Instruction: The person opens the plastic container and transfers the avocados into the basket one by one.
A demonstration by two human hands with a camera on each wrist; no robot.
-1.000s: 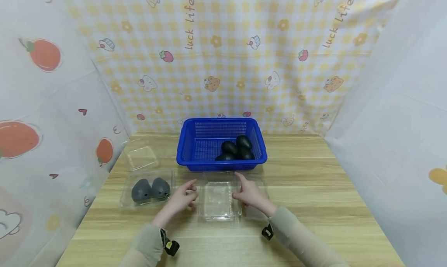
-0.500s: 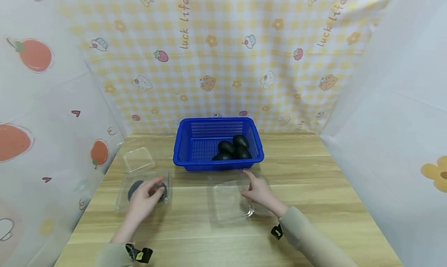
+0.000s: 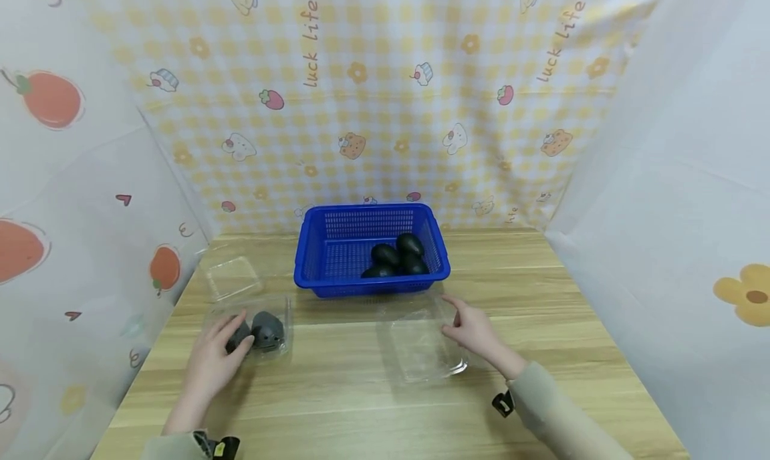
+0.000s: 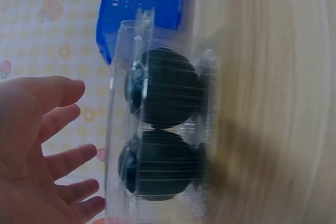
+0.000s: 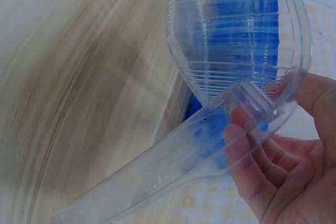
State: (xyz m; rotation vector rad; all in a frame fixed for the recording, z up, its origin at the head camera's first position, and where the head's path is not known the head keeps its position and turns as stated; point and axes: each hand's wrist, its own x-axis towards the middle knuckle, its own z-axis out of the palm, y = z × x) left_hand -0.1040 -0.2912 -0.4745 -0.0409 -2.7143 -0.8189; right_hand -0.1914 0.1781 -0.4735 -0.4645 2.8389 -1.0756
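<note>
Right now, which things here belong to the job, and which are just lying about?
Seemingly in the job:
left hand, at the loaded box
right hand, holding the empty box
dark fruits, in basket and loaded box

Probably just surroundings:
table
patterned cloth
wrist cameras

Yellow-checked backdrop (image 3: 385, 112), wooden table (image 3: 343, 400), white sheet (image 3: 674, 199)
</note>
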